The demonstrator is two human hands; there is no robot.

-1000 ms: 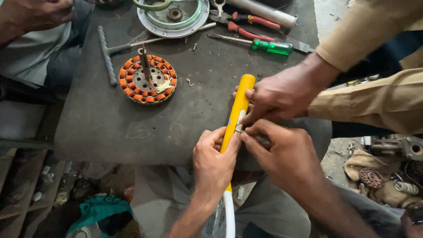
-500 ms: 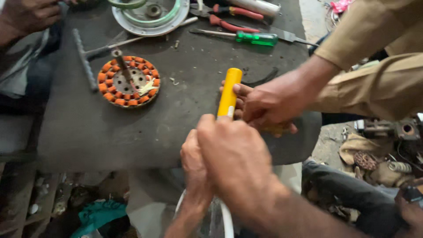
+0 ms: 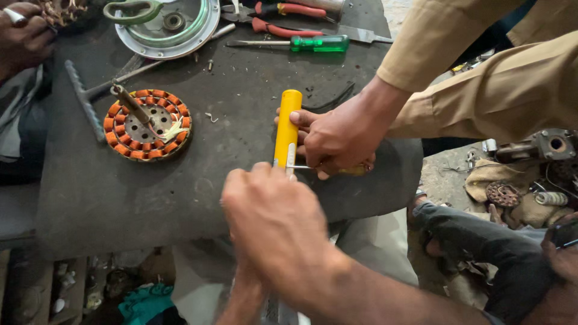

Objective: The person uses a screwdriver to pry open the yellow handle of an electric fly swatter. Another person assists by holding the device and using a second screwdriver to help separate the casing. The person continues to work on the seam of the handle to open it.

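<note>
Basically right hand [image 3: 277,222] clamps the yellow tube [image 3: 287,123] low, steadying it; left hand [image 3: 247,295] hidden under it, grip can't tell. Co-worker's hand [image 3: 340,135] braces tube w/ thin tool [image 3: 328,169].

Tube [image 3: 288,126]: centre of table [image 3: 241,150], upright-ish, lower end behind wearer's right hand [image 3: 274,222] at near edge. Co-worker's hand [image 3: 340,135]: touching tube's right side. Motor stator [image 3: 146,124]: on table, left of tube, well apart. Round housing [image 3: 168,27]: far edge, behind stator. Screwdriver [image 3: 301,43] & pliers [image 3: 274,18]: far side, right of housing, behind tube. Another person's hand [image 3: 24,33]: far-left corner.
</note>
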